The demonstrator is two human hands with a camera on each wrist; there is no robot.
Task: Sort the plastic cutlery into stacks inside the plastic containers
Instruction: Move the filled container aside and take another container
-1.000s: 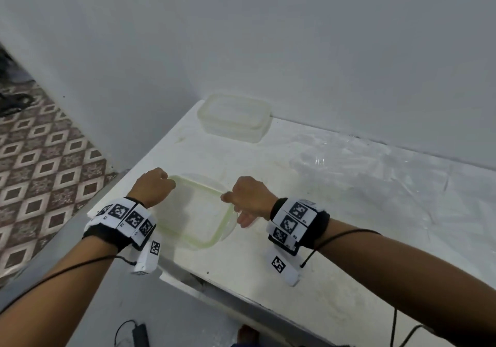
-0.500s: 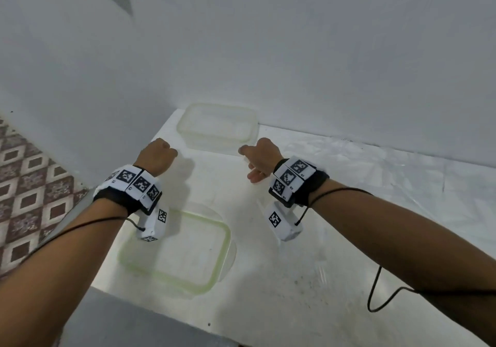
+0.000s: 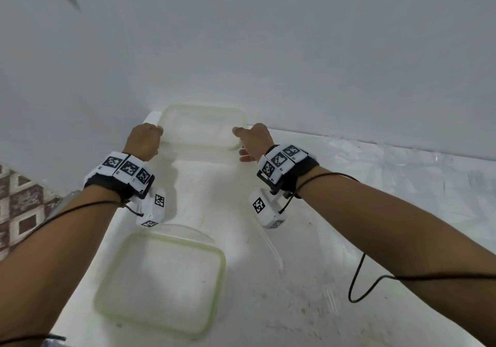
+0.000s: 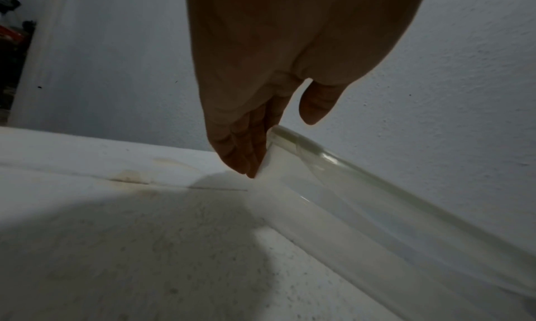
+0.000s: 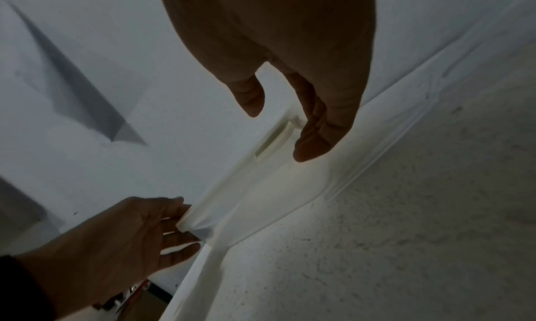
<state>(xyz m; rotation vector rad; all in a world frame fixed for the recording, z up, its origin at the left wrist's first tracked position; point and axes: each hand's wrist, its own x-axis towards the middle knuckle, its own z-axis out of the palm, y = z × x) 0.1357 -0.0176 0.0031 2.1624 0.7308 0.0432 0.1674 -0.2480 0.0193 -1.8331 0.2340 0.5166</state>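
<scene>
The worktop [image 3: 268,279] is white and runs to the wall. On it I have two plastic containers. One container [image 3: 201,129] stands at the far edge, against the wall, and it seems to have its lid on. The near piece [image 3: 161,282], with a green rim, lies flat close to me; I cannot tell if it is a container or only a lid. At the far right of the worktop there is something clear, perhaps the plastic cutlery [image 3: 416,175], but it is too faint to be sure.

I judge that I am at the preparing step: nothing is sorted, and I take the far container first.

My left hand [image 3: 143,141] is at its left end. In the left wrist view the fingers [image 4: 243,147] are almost straight and touch the corner under the rim, with the thumb above the rim, not closed on it. My right hand [image 3: 253,140] is at the right end, fingers loosely bent beside the clip of the lid; it holds nothing.

The next move, I think, asks both hands to close on the two ends and bring the container nearer, or open its lid, keeping it level.
</scene>
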